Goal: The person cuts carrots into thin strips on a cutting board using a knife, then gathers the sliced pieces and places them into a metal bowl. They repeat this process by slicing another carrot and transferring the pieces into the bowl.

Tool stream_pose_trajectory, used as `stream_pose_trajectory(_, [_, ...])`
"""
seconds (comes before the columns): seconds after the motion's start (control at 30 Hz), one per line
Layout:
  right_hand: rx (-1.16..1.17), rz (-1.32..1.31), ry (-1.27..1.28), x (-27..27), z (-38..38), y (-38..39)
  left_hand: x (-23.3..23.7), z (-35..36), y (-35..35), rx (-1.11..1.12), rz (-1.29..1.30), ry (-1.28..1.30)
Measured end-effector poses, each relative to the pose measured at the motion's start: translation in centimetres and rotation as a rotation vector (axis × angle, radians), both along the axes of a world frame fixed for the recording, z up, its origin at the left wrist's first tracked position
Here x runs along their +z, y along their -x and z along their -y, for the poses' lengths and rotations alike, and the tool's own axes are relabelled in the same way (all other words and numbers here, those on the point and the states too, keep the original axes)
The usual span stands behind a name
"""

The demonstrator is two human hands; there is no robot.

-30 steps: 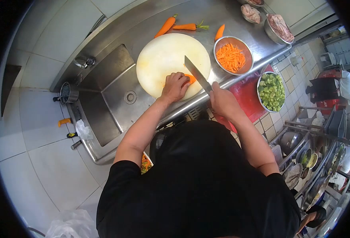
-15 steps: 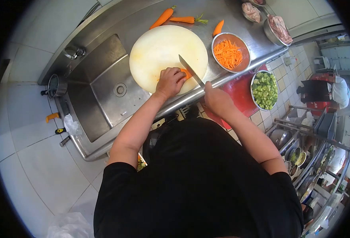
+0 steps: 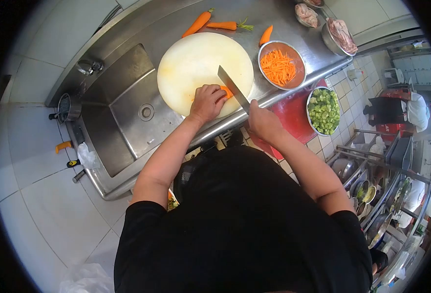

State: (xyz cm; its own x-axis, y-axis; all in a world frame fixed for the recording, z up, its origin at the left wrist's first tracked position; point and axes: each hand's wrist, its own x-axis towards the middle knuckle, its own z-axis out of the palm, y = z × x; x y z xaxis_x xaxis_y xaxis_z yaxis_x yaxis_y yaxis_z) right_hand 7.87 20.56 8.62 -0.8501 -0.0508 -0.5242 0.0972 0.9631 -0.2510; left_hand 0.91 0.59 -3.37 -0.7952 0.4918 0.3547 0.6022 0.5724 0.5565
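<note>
- Left hand: fingers curled down over a carrot piece, gripping it against the board; fingertips partly hidden from above.
- Right hand: closed around the handle of a kitchen knife; handle mostly covered by the fist.
- Blade: runs obliquely from the right fist across the board, just beside the exposed end of the carrot piece. Contact between edge and carrot: cannot tell.
- Carrot piece: on the near part of a round, off-white cutting board, between left hand and blade.
- Board: on the steel counter, right of the sink basin.
- Beyond board: two whole carrots lying near its far edge, one with a green stem stub.
- Right of board: metal bowl with carrot strips; a pointed carrot chunk lies just beyond it.
- Farther right: bowl of chopped green vegetable, beside a red surface.
- Far counter end: bowl with raw meat.
</note>
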Motion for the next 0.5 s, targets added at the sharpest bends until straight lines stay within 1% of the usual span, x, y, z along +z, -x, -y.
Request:
stream_pose_trajectory(0.07, [-0.034, -0.036, 0.015, -1.2, -0.4, 0.8, 0.2, 0.1, 0.4, -0.005, -0.007, 0.003])
stream_pose_trajectory(0.1, [-0.053, -0.028, 0.023, -0.7, -0.2, 1.1, -0.1, 0.3, -0.1, -0.011, -0.008, -0.001])
stream_pose_trajectory(0.17, [0.044, -0.007, 0.043, 2.7, 0.4, 3.6, -0.1, 0.0, 0.6, -0.017, -0.034, -0.011])
stream_pose_trajectory(0.2, [0.021, 0.086, 0.036, 4.7, 1.1, 4.0, -0.1, 0.0, 0.3, -0.018, -0.017, -0.007])
stream_pose_trajectory(0.27, [0.024, 0.047, 0.023, 3.6, 1.0, 2.2, -0.2, 0.1, 0.4, -0.012, -0.003, -0.006])
stream_pose_trajectory(0.3, [0.032, 0.011, 0.006, 2.6, 0.8, 0.9, 0.0, 0.0, 0.3, -0.008, 0.000, 0.006])
stream_pose_trajectory(0.33, [0.004, -0.027, 0.045, 1.3, 0.6, -0.3, 0.0, 0.0, 0.2, 0.001, 0.005, 0.015])
stream_pose_trajectory(0.37, [0.013, -0.024, 0.039, 0.1, 0.6, -0.7, 0.0, 0.0, 0.1, 0.011, 0.008, 0.009])
stream_pose_trajectory(0.47, [-0.025, -0.051, 0.029, -0.3, 0.8, 0.1, 0.1, 0.2, 0.0, -0.005, 0.019, 0.009])
stream_pose_trajectory(0.5, [0.012, -0.021, 0.022, 1.3, 1.2, 1.4, -0.1, 0.3, -0.3, -0.015, 0.033, 0.005])
